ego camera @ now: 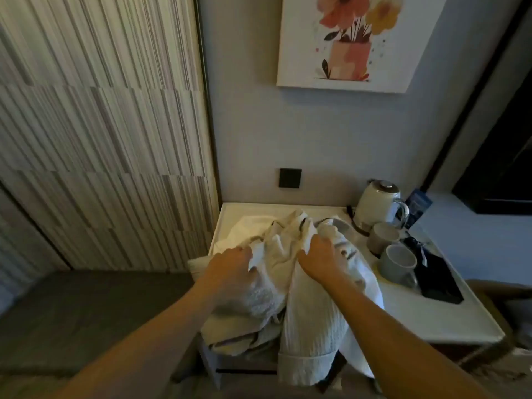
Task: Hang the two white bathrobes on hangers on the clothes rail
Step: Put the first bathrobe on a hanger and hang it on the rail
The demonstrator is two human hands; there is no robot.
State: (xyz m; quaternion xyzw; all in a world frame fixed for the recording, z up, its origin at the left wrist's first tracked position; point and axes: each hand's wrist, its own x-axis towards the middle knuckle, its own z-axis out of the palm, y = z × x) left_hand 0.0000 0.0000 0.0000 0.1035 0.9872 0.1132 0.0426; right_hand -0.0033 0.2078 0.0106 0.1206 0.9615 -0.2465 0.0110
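Observation:
A heap of white bathrobe cloth [311,321] lies on the white counter [426,321], with part of it spilling over the front edge. My left hand [230,263] grips a bunched fold on the left of the heap. My right hand [319,257] grips another fold near the top of it. A dark curved piece, perhaps a hanger [328,220], shows just behind the cloth. I cannot tell where one robe ends and the other begins. No clothes rail is in view.
On the counter to the right stand a cream kettle [380,205], two grey mugs [397,263] and a dark tray [437,280] with a dark packet. A striped panel [100,139] fills the left. A flower picture [357,41] hangs above.

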